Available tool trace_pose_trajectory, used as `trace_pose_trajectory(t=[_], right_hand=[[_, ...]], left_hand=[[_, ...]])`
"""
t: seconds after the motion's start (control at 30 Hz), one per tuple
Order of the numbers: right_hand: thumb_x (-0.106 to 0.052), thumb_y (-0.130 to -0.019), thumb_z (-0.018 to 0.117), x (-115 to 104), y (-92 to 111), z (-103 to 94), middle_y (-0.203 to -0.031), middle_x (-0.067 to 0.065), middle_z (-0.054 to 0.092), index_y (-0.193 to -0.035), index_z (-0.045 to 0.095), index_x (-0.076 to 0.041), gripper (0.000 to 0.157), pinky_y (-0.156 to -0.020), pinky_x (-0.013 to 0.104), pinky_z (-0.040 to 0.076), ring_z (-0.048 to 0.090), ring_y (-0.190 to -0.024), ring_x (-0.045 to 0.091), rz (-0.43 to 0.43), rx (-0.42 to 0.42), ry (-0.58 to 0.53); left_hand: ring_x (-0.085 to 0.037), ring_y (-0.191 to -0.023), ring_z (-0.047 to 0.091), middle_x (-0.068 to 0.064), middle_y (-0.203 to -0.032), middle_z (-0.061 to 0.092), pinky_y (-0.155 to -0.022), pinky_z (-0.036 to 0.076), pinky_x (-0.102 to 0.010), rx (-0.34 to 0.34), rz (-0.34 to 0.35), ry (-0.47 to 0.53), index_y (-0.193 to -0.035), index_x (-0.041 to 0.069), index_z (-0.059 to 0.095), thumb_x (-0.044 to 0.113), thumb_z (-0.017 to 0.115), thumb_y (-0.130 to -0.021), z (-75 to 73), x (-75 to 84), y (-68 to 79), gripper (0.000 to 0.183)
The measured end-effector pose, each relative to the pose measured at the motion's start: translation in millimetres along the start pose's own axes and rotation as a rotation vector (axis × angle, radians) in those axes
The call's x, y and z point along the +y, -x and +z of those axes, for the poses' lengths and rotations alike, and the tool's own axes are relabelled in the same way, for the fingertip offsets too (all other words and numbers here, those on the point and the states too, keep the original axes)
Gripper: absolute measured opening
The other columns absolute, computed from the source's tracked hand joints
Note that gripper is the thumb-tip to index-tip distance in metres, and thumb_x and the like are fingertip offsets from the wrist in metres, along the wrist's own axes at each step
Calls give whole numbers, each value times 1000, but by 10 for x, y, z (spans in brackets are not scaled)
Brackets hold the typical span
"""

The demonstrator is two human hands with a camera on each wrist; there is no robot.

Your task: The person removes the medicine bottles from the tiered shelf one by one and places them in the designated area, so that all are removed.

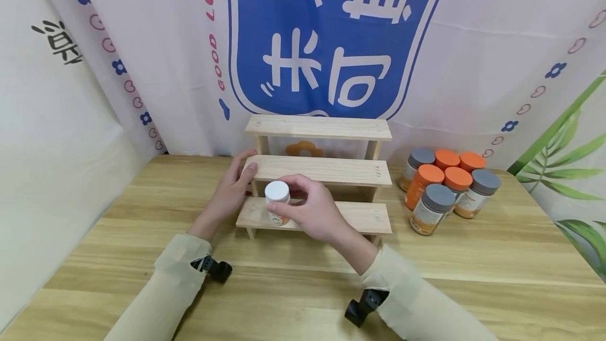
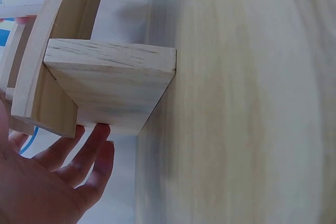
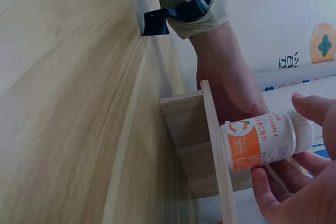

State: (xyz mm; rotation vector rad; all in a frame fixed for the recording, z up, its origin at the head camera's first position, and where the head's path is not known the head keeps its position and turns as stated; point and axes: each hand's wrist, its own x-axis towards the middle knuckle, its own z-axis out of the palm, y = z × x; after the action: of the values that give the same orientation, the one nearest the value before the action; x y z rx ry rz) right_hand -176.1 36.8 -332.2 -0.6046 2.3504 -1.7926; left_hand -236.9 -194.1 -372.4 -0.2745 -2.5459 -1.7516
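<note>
A white vitamin C bottle (image 1: 278,194) with an orange-and-white label (image 3: 247,145) stands upright at the left end of the lowest board of a three-tier wooden stand (image 1: 352,214). My right hand (image 1: 314,210) pinches it near the cap, thumb on the near side and fingers round the far side. At the stand's left end, my left hand (image 1: 233,189) grips the middle board, its thumb on top. Seen in the left wrist view, the left hand's fingers (image 2: 97,158) reach in behind the side support (image 2: 113,85).
Several bottles with orange caps (image 1: 431,173) and grey caps (image 1: 440,197) stand in a cluster right of the stand on the wooden table (image 1: 293,299). A printed cloth (image 1: 189,67) hangs behind. The top board (image 1: 322,126) and middle board (image 1: 322,169) hold no bottles.
</note>
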Motion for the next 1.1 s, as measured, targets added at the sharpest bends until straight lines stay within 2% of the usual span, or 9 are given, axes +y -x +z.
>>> trace_pose_trajectory(t=[0.2,0.5,0.73,1.1], right_hand=[[-25,-93,84,35,-2,29,-126,7,74,-136,68,-13,48,-94,36,61,72,-114,25,21,12,32],[-28,-92,85,65,16,-2,-119,2,76,-132,72,-17,43,-91,34,61,73,-108,17,-8,41,50],[-24,-91,85,38,66,-134,-117,3,76,-128,73,-15,39,-95,41,60,70,-104,16,-53,102,53],[-22,-91,85,-31,206,-426,-115,8,76,-128,73,-12,39,-88,34,60,70,-100,18,-102,187,104]], left_hand=[[-38,-120,63,-28,-135,58,-92,52,-31,1,5,-2,-162,20,33,41,40,-115,0,4,3,52],[-38,-119,64,-28,-138,58,-90,54,-32,-1,-8,7,-162,21,32,42,40,-115,-5,15,13,52],[-41,-124,63,-29,-141,57,-91,53,-33,-9,-2,1,-163,21,31,43,39,-115,-8,18,14,53],[-39,-120,62,-28,-137,57,-91,52,-34,-9,11,0,-162,20,32,40,39,-116,-2,33,18,51]])
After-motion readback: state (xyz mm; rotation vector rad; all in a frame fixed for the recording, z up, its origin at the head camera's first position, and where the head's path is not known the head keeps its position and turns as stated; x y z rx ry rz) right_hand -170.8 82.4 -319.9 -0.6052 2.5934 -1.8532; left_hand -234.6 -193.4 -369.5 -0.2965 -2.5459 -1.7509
